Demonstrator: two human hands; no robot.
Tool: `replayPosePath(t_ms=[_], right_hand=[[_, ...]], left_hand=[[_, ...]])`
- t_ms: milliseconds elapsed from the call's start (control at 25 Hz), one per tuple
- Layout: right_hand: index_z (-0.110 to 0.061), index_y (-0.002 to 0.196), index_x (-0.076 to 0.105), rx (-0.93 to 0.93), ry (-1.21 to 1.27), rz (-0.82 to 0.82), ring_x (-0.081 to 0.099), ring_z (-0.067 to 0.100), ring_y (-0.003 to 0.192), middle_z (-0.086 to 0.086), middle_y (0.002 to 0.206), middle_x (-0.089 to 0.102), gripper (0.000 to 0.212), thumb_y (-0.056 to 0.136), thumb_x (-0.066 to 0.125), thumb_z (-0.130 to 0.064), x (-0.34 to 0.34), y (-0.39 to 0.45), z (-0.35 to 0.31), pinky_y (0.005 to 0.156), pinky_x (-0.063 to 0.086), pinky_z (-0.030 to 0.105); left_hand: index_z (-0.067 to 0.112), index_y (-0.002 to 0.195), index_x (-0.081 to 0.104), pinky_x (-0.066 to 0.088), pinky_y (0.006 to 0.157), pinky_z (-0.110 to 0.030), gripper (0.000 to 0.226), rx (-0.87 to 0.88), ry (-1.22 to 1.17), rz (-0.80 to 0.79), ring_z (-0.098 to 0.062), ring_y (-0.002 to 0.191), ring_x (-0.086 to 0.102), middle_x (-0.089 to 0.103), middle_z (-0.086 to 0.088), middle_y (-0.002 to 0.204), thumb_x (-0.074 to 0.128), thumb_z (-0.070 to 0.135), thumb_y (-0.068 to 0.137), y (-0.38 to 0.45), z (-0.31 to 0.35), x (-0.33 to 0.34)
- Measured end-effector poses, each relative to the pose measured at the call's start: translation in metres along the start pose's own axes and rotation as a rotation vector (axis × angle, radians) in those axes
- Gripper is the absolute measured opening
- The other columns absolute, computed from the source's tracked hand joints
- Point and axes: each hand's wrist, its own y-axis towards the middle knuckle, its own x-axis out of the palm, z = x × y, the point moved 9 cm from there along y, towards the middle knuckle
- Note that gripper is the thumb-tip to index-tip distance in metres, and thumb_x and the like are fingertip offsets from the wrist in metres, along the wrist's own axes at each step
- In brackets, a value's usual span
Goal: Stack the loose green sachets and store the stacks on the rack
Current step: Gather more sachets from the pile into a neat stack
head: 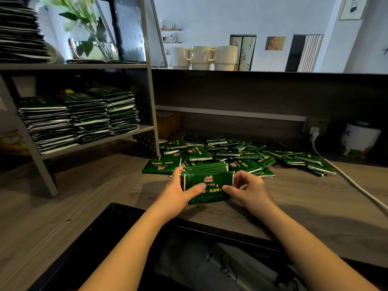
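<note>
A stack of green sachets point(207, 181) stands on edge on the wooden table, squeezed between both hands. My left hand point(178, 191) grips its left end, thumb across the front face. My right hand point(247, 190) grips the right end, thumb on the front, fingers curled behind. Behind the stack lies a loose pile of green sachets point(241, 154). On the grey metal rack point(147, 127) at the left, three tall stacks of sachets point(79, 118) fill the lower shelf. More dark stacks point(21, 30) sit on the upper shelf.
A white power cable point(346, 179) runs from a wall socket point(315, 129) across the table's right side. A white patterned jar point(359, 141) stands at the far right. Three cream mugs point(201, 57) sit on the ledge above. A dark open drawer point(189, 259) lies below my arms.
</note>
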Motion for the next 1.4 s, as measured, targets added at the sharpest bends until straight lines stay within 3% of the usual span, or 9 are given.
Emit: replayPosePath(t_ms=[160, 240, 440, 560, 760, 880, 1000, 1200, 1400], right_hand=[[-0.029, 0.132, 0.045, 0.051, 0.122, -0.109, 0.055, 0.011, 0.118, -0.009, 0.127, 0.058, 0.073, 0.072, 0.087, -0.028, 0.008, -0.002, 0.001, 0.101, 0.048, 0.039], [-0.032, 0.139, 0.039, 0.074, 0.165, -0.182, 0.057, 0.012, 0.12, -0.007, 0.13, 0.061, 0.08, 0.074, 0.086, -0.029, 0.015, -0.004, 0.001, 0.105, 0.047, 0.043], [-0.029, 0.121, 0.054, 0.006, 0.185, -0.201, 0.064, 0.005, 0.104, -0.009, 0.113, 0.068, 0.048, 0.081, 0.079, -0.032, 0.017, -0.014, -0.012, 0.097, 0.052, 0.034], [-0.023, 0.12, 0.057, 0.019, 0.191, -0.012, 0.062, 0.013, 0.105, -0.006, 0.111, 0.064, 0.045, 0.084, 0.067, -0.049, -0.009, 0.002, -0.013, 0.088, 0.05, 0.027], [-0.02, 0.135, 0.051, 0.1, -0.547, 0.009, 0.047, 0.023, 0.127, 0.001, 0.135, 0.054, 0.057, 0.089, 0.068, -0.048, -0.022, 0.044, 0.015, 0.107, 0.041, 0.042], [-0.02, 0.138, 0.05, 0.073, -0.618, 0.045, 0.049, 0.026, 0.125, 0.002, 0.133, 0.056, 0.067, 0.084, 0.068, -0.057, -0.02, 0.045, 0.025, 0.102, 0.043, 0.041], [-0.024, 0.136, 0.054, 0.038, -0.677, 0.08, 0.049, 0.028, 0.122, 0.001, 0.129, 0.058, 0.05, 0.092, 0.062, -0.047, -0.023, 0.043, 0.023, 0.099, 0.042, 0.041], [-0.016, 0.111, 0.064, -0.017, -0.415, 0.264, 0.057, 0.027, 0.1, 0.004, 0.103, 0.065, 0.022, 0.097, 0.057, -0.031, -0.044, 0.035, 0.02, 0.083, 0.046, 0.039], [-0.01, 0.083, 0.058, 0.057, -0.053, 0.364, 0.05, 0.018, 0.078, 0.002, 0.076, 0.055, 0.018, 0.094, 0.064, -0.023, -0.064, 0.027, 0.03, 0.069, 0.033, 0.029]], left_hand=[[0.043, 0.152, 0.02, 0.032, 0.117, -0.05, 0.105, -0.013, -0.03, -0.027, -0.019, 0.141, 0.039, 0.038, 0.005, 0.157, 0.076, 0.062, 0.066, 0.001, -0.007, 0.0], [0.043, 0.153, 0.019, 0.031, 0.118, -0.05, 0.102, -0.039, -0.077, -0.048, -0.021, 0.14, 0.041, 0.04, 0.002, 0.155, 0.072, 0.057, 0.067, 0.0, -0.007, 0.001], [0.038, 0.154, 0.011, 0.028, 0.117, -0.046, 0.083, -0.094, -0.015, -0.059, -0.024, 0.137, 0.04, 0.048, -0.002, 0.146, 0.055, 0.048, 0.085, 0.003, -0.008, 0.003], [0.037, 0.155, 0.01, 0.028, 0.115, -0.04, 0.07, -0.068, -0.008, -0.053, -0.019, 0.14, 0.035, 0.035, 0.008, 0.151, 0.053, 0.034, 0.1, 0.004, -0.01, 0.002], [0.037, 0.15, 0.024, 0.034, 0.105, -0.034, 0.063, 0.004, -0.031, 0.019, -0.012, 0.128, 0.042, 0.043, 0.01, 0.143, 0.059, 0.032, 0.098, 0.004, -0.005, -0.004], [0.035, 0.147, 0.028, 0.033, 0.095, -0.03, 0.058, 0.026, -0.036, 0.043, -0.007, 0.115, 0.048, 0.048, 0.014, 0.13, 0.059, 0.028, 0.098, 0.004, -0.002, -0.006], [0.038, 0.141, 0.035, 0.039, 0.101, -0.035, 0.053, 0.013, -0.052, 0.067, -0.01, 0.118, 0.053, 0.054, 0.012, 0.132, 0.062, 0.029, 0.096, 0.006, -0.006, -0.009], [0.038, 0.134, 0.042, 0.045, 0.102, -0.039, 0.045, 0.02, -0.068, 0.079, -0.006, 0.112, 0.058, 0.061, 0.013, 0.126, 0.063, 0.027, 0.095, 0.005, -0.005, -0.01], [0.031, 0.151, 0.028, 0.032, 0.104, -0.033, 0.065, 0.027, -0.056, 0.124, -0.006, 0.125, 0.036, 0.037, 0.018, 0.135, 0.062, 0.031, 0.096, 0.004, -0.003, -0.015]])
